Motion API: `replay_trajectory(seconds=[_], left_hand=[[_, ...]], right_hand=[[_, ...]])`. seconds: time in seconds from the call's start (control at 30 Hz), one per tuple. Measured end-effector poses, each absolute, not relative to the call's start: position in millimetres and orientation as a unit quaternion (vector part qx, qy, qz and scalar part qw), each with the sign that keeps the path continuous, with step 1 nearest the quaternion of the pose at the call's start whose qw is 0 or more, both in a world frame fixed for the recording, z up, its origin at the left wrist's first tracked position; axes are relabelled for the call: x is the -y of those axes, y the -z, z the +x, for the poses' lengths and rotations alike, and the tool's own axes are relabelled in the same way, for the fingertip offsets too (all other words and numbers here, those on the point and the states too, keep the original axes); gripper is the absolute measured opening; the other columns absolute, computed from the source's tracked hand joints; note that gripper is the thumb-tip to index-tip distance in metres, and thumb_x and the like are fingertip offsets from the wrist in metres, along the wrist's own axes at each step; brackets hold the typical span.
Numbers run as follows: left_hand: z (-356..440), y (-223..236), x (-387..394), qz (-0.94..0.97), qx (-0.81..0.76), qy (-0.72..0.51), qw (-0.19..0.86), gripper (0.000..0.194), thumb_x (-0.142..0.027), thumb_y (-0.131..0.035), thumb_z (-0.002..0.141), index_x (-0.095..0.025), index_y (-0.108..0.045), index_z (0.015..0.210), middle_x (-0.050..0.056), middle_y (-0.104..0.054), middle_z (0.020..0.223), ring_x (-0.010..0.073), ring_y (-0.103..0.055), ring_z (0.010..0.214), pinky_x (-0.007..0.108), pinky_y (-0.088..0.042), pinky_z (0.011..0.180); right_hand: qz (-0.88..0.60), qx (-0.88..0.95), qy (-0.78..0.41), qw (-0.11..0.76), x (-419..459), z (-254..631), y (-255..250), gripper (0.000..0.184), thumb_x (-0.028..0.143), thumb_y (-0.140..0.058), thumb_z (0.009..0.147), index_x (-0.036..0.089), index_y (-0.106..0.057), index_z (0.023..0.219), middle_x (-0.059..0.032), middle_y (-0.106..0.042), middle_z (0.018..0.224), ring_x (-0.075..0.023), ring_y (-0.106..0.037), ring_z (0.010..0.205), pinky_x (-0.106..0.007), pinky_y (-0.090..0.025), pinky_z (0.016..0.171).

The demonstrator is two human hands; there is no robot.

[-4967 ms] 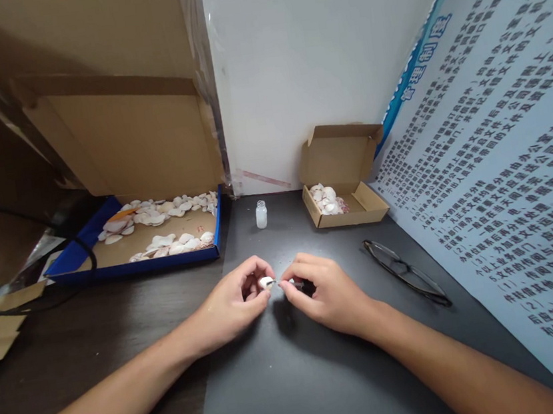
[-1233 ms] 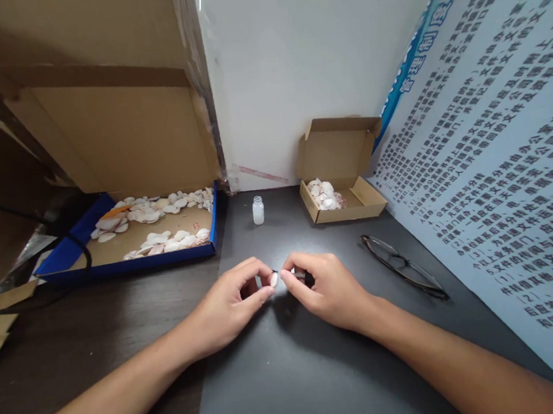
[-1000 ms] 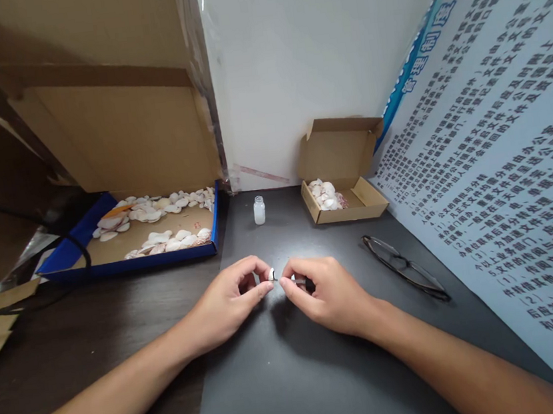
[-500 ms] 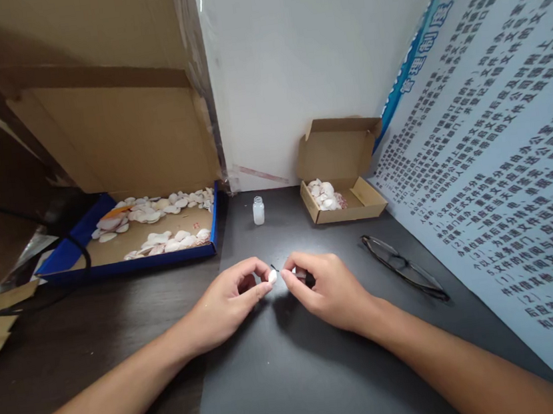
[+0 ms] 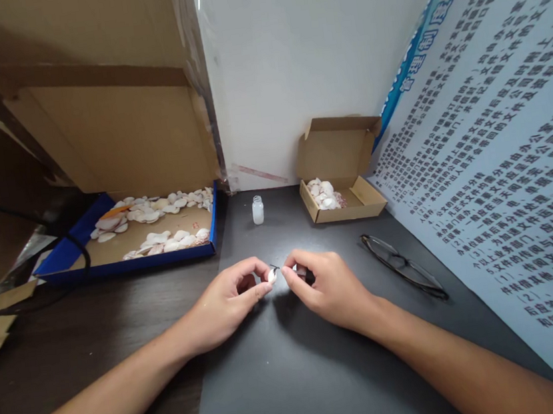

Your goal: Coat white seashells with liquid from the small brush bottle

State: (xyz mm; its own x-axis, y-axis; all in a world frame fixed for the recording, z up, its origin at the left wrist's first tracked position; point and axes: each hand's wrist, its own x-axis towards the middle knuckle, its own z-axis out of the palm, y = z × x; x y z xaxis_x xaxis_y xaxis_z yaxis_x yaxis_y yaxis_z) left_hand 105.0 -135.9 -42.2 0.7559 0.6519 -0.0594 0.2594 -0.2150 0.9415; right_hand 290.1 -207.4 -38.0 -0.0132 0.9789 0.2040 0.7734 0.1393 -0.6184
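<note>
My left hand pinches a small white seashell between thumb and fingertips. Facing it, my right hand is closed on a thin applicator brush. The brush's dark tip lies against the upper part of the shell. Something black, which looks like the brush's cap, shows inside the right fingers; most of it is hidden. Beyond both hands, a small capless bottle with whitish contents stands upright on the dark mat.
At the left, a blue-edged cardboard box holds many shells. A smaller carton with shells stands at the back right. Eyeglasses lie right of my hands. A black cable hangs at the left, and a printed board borders the right.
The brush tip has come leftward onto the shell, where it was just beside it before. Both hands keep nearly the same place and grip.
</note>
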Motion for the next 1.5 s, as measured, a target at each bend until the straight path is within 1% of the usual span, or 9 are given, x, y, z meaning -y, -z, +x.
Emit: replay_trajectory(seconds=[0.23,0.47,0.63,0.73,0.9,1.1,1.3,1.37,1.5], left_hand=[[104.9,42.8,135.6,0.757,-0.301,-0.172,0.555,0.021,-0.037,-0.052,0.09,-0.017,-0.055,0.09,-0.004,-0.046,0.071,0.009,-0.038,0.061,0.023,-0.032,0.058],[105.1,44.3,134.1,0.75,-0.303,-0.172,0.562,0.023,-0.039,-0.053,0.09,-0.016,-0.055,0.092,-0.003,-0.052,0.075,0.0096,-0.042,0.064,0.023,-0.034,0.059],[104.9,45.1,134.4,0.75,-0.304,-0.175,0.561,0.022,-0.039,-0.053,0.09,-0.017,-0.054,0.091,-0.005,-0.044,0.068,0.0086,-0.038,0.06,0.022,-0.031,0.056],[104.8,46.3,135.0,0.754,-0.305,-0.18,0.553,0.02,-0.038,-0.054,0.089,-0.017,-0.054,0.089,-0.005,-0.043,0.068,0.009,-0.037,0.06,0.022,-0.031,0.056],[105.2,48.4,135.7,0.77,-0.297,-0.192,0.532,0.021,-0.038,-0.054,0.088,-0.017,-0.055,0.086,-0.003,-0.049,0.071,0.0113,-0.041,0.066,0.023,-0.034,0.061],[106.4,47.5,135.3,0.772,-0.306,-0.197,0.521,0.02,-0.037,-0.053,0.087,-0.017,-0.055,0.087,-0.001,-0.054,0.077,0.0122,-0.044,0.069,0.024,-0.036,0.064],[106.9,46.0,135.7,0.772,-0.297,-0.196,0.527,0.02,-0.036,-0.053,0.089,-0.017,-0.055,0.087,-0.003,-0.048,0.075,0.0098,-0.04,0.065,0.022,-0.034,0.06],[106.8,45.0,135.8,0.77,-0.297,-0.194,0.531,0.019,-0.036,-0.053,0.089,-0.017,-0.056,0.087,-0.003,-0.048,0.074,0.0094,-0.039,0.064,0.022,-0.033,0.059],[106.2,43.7,135.9,0.76,-0.302,-0.194,0.542,0.019,-0.036,-0.054,0.089,-0.017,-0.055,0.088,-0.004,-0.048,0.071,0.009,-0.039,0.06,0.022,-0.033,0.056]], right_hand=[[-0.631,0.692,-0.176,0.305,209.0,289.1,37.5,0.019,0.029,-0.05,0.09,0.018,-0.063,0.081,0.0022,-0.057,0.062,-0.0084,-0.044,0.055,-0.022,-0.028,0.055],[-0.577,0.732,-0.214,0.292,213.8,287.9,35.0,0.017,0.028,-0.052,0.088,0.018,-0.063,0.079,0.0035,-0.056,0.062,-0.0069,-0.044,0.055,-0.02,-0.029,0.055],[-0.622,0.687,-0.178,0.33,210.8,288.5,34.2,0.019,0.029,-0.05,0.09,0.017,-0.061,0.08,0.0034,-0.054,0.06,-0.0069,-0.043,0.053,-0.02,-0.029,0.055],[-0.628,0.684,-0.181,0.324,209.6,287.5,36.2,0.021,0.031,-0.048,0.092,0.018,-0.06,0.083,0.0028,-0.054,0.061,-0.008,-0.043,0.054,-0.021,-0.028,0.055],[-0.614,0.703,-0.202,0.296,212.7,284.3,37.5,0.018,0.029,-0.048,0.091,0.018,-0.058,0.081,0.0031,-0.054,0.062,-0.0082,-0.043,0.055,-0.021,-0.027,0.055],[-0.603,0.715,-0.217,0.28,215.5,285.3,32.3,0.019,0.028,-0.051,0.088,0.017,-0.057,0.074,0.0043,-0.049,0.056,-0.0068,-0.038,0.05,-0.021,-0.026,0.052],[-0.631,0.679,-0.189,0.323,212.9,286.8,33.6,0.02,0.031,-0.048,0.09,0.017,-0.059,0.079,0.0041,-0.051,0.057,-0.007,-0.04,0.051,-0.02,-0.027,0.053],[-0.628,0.685,-0.193,0.314,212.5,286.2,33.8,0.02,0.03,-0.048,0.09,0.018,-0.059,0.08,0.004,-0.051,0.058,-0.0073,-0.041,0.053,-0.021,-0.027,0.054],[-0.604,0.709,-0.226,0.285,213.8,285.2,31.5,0.02,0.029,-0.05,0.088,0.017,-0.059,0.074,0.0042,-0.05,0.056,-0.0068,-0.039,0.05,-0.02,-0.027,0.052]])
